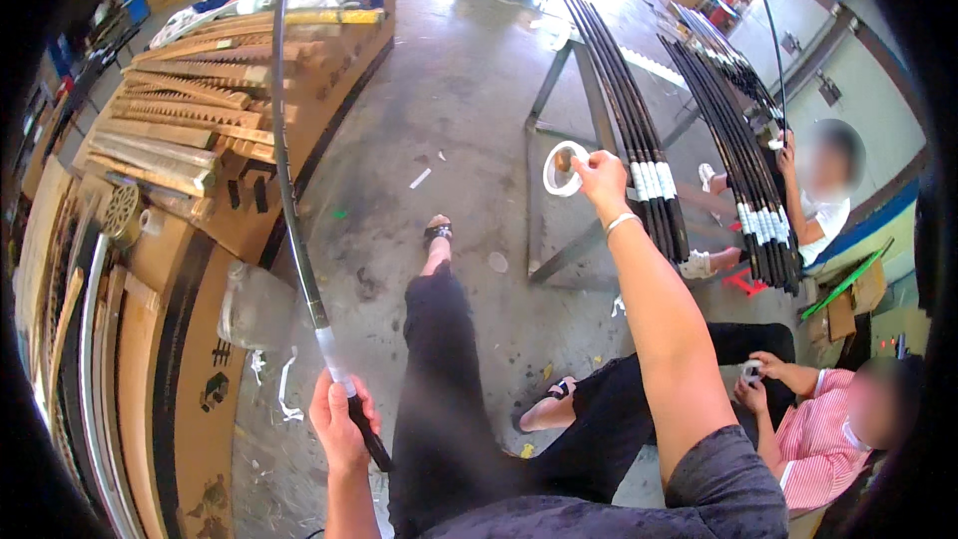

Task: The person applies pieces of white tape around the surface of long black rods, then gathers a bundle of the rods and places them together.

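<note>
My left hand (341,424) is closed around the black lower end of a long black pole (301,252), which rises upward and leaves the top edge of the view. Just above that hand, a whitish wrap (333,351) covers a short length of the pole. My right hand (601,180) reaches forward with a roll of white tape (550,170) pinched in its fingers. The roll is held beside several black poles (621,90) with white bands near their ends, lying on a metal stand (532,202).
At left, a large cardboard box (222,284) carries stacked wooden strips (165,130). A clear plastic bag (251,307) leans against it. More banded poles (733,140) lie at right. Two other people sit there, one in a striped shirt (813,429). Paper scraps (289,386) litter the floor.
</note>
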